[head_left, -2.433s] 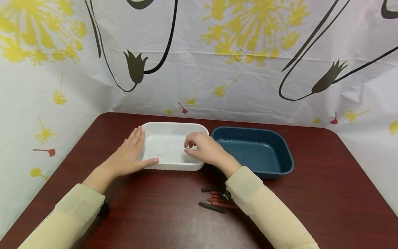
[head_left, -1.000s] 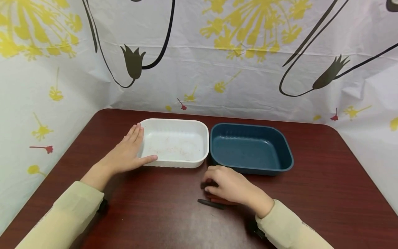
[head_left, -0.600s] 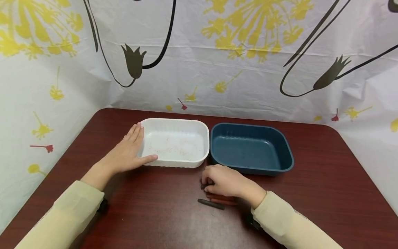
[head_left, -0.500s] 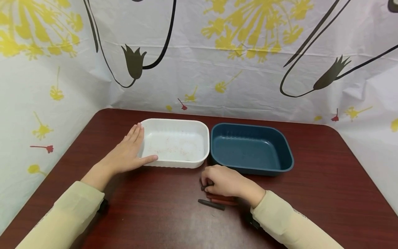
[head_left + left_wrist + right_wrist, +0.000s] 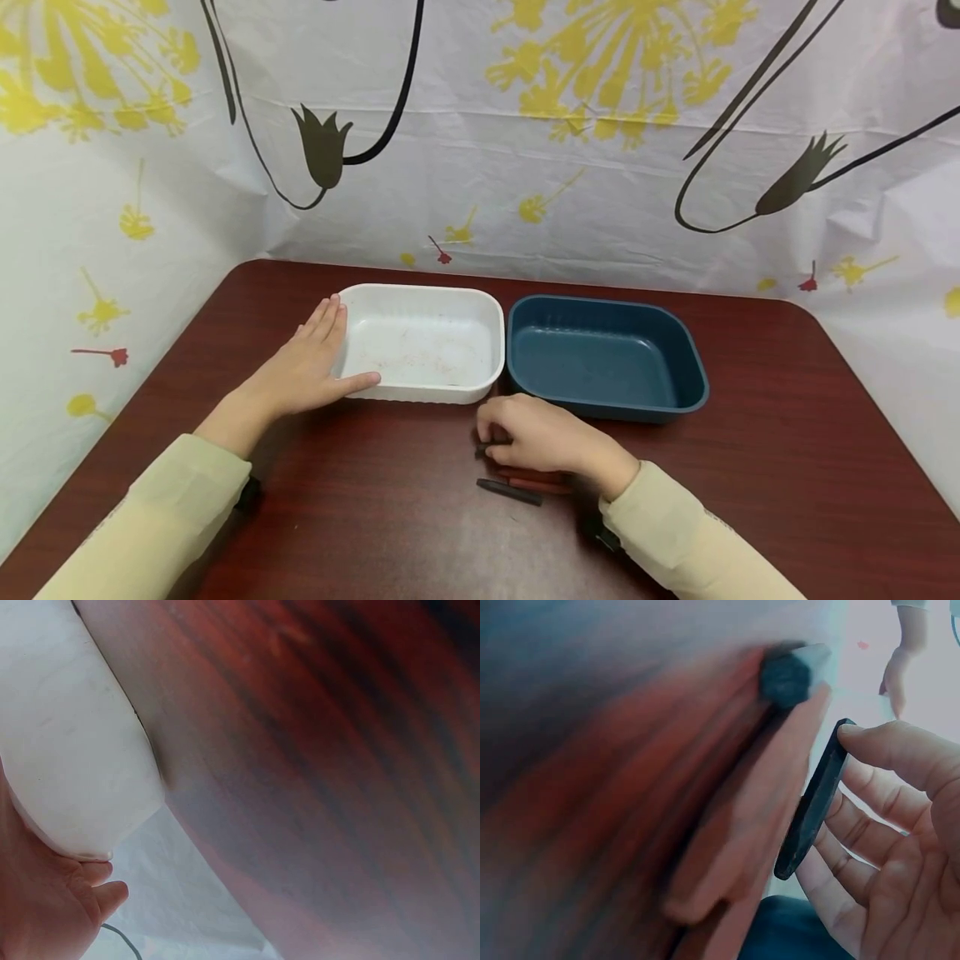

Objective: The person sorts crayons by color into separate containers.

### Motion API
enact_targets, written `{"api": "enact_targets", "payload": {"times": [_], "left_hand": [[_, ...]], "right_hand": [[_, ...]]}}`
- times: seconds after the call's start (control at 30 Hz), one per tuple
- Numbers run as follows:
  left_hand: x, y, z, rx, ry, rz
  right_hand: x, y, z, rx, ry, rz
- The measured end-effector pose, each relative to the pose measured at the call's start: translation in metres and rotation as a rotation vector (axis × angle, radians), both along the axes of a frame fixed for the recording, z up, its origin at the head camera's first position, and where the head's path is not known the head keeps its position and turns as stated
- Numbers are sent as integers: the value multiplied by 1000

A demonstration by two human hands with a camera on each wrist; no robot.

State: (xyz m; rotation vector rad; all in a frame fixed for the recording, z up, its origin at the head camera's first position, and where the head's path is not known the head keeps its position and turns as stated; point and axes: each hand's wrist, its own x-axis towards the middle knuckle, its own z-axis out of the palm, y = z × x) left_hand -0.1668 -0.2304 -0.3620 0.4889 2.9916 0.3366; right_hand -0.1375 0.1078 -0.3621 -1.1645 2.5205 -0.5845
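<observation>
My left hand (image 5: 303, 367) lies with straight fingers along the left end of a white plastic tray (image 5: 420, 390), thumb on its front rim. In the left wrist view that tray's outer wall (image 5: 79, 727) meets the palm side of the hand. My right hand (image 5: 536, 433) is low over the table, pinching a black crayon (image 5: 814, 802) between thumb and fingertips. Close beneath it lie red crayons (image 5: 543, 485), partly hidden by the hand. A second black crayon (image 5: 510, 492) lies in front of them. Pale crumbs dot the white tray's floor.
A dark blue tray (image 5: 611, 411) stands right beside the white one, with nothing seen inside. Both stand toward the back of the dark red wooden table (image 5: 360, 517). A patterned white cloth (image 5: 465, 183) hangs behind and at the sides.
My right hand has come from above the white tray down to the crayons and gripped a black one, shifting it slightly left. My left hand has stayed at the tray.
</observation>
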Motion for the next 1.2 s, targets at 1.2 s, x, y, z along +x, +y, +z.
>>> {"api": "enact_targets", "payload": {"times": [1.2], "left_hand": [[-1,-2,-4,12,20,-3]], "right_hand": [[-24,-32,36,-293,-10,-39]]}}
